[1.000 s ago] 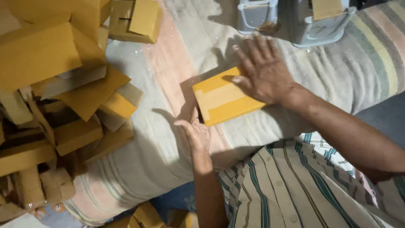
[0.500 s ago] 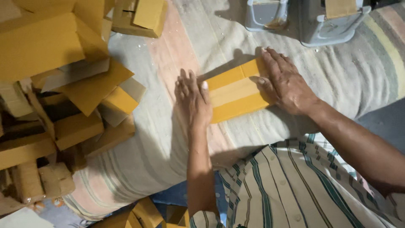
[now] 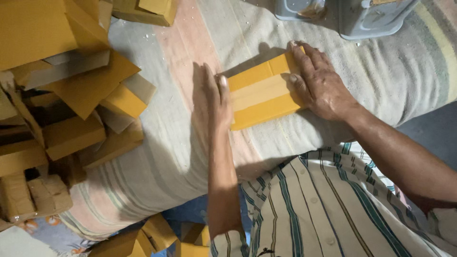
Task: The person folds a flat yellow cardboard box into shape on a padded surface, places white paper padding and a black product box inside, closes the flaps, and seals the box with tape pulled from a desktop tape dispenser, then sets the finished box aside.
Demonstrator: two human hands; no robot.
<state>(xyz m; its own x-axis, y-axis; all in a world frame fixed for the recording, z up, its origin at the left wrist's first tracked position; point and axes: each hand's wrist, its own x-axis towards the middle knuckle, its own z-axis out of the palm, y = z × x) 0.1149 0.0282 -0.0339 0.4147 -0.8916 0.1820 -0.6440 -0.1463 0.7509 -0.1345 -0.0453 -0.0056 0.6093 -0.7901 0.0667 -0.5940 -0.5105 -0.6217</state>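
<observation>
Nearest the camera: a striped button shirt, cream w/ green and dark stripes, fills the lower right. Below it, at the bottom edge, a few more yellow cardboard pieces lie on what looks like the floor; can't tell more.

Both forearms reach up from there onto a pale striped blanket, cream w/ pink and grey bands, which covers a soft rounded surface.

Left hand: flat, fingers straight and together, pressed on the blanket w/ its fingertips at the left short edge of a flat yellow cardboard box w/ a lighter band down its middle. Not gripping, just laid against it.

Right hand: open, palm down, fingers spread a bit, resting on the right end of the same box and covering its far right corner. Holds nothing closed; it presses from above.

The box lies flat on the blanket between the 2 hands, tilted so its right end sits farther from the camera than its left, approx. mid-frame.

Left side: a big loose pile of folded yellow-brown cardboard boxes and flaps, stacked at all angles, well apart from the hands.

Farthest: one more yellow-brown box at the top edge, and a grey plastic machine housing at top right, sitting on the blanket just beyond the right hand.
</observation>
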